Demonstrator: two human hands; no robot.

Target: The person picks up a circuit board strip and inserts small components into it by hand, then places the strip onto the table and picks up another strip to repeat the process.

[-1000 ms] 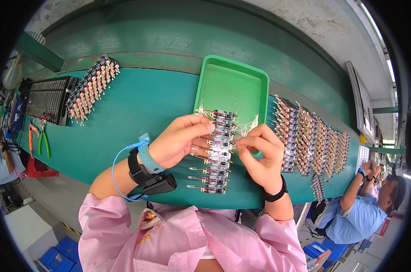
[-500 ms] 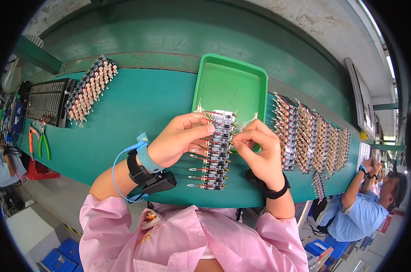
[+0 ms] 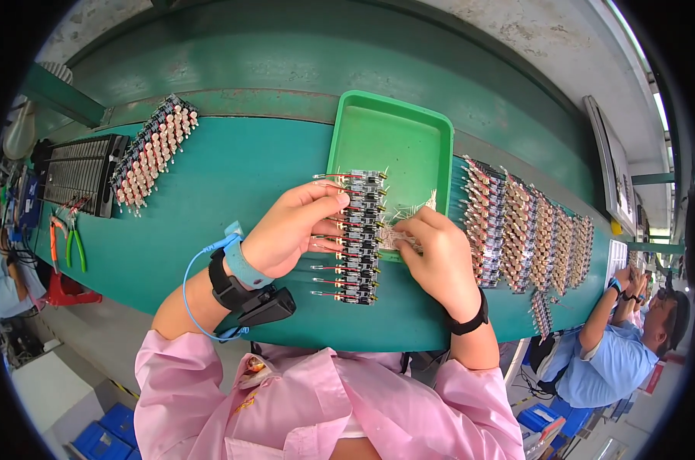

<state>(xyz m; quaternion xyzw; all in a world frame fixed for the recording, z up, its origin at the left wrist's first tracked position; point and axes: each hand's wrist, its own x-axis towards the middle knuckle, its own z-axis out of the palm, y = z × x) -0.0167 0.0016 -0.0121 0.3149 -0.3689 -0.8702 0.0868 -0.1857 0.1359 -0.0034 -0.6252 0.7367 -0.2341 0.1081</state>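
My left hand (image 3: 290,230) grips a long strip of joined small circuit boards (image 3: 360,238) by its left edge, thumb on top. Short red-and-black wires with clear tips stick out from the strip's left side, and small brass-coloured pins line its right. The strip's far end lies over the green plastic tray (image 3: 393,138). Inside the tray's near end is a pile of thin white pieces (image 3: 400,220). My right hand (image 3: 437,257) reaches into that pile with thumb and fingers pinched together; what lies between the fingertips is hidden.
Rows of finished-looking board strips (image 3: 516,230) stand at the right. Another bundle (image 3: 154,153) lies at the left beside a black slotted fixture (image 3: 79,172) and green-handled pliers (image 3: 74,247). A blue cord runs from my left wrist strap (image 3: 248,264). A co-worker (image 3: 608,360) sits at far right.
My right hand has left the strip's right edge and gone down into the white pieces in the tray. My left hand has shifted the strip slightly left and away from me.
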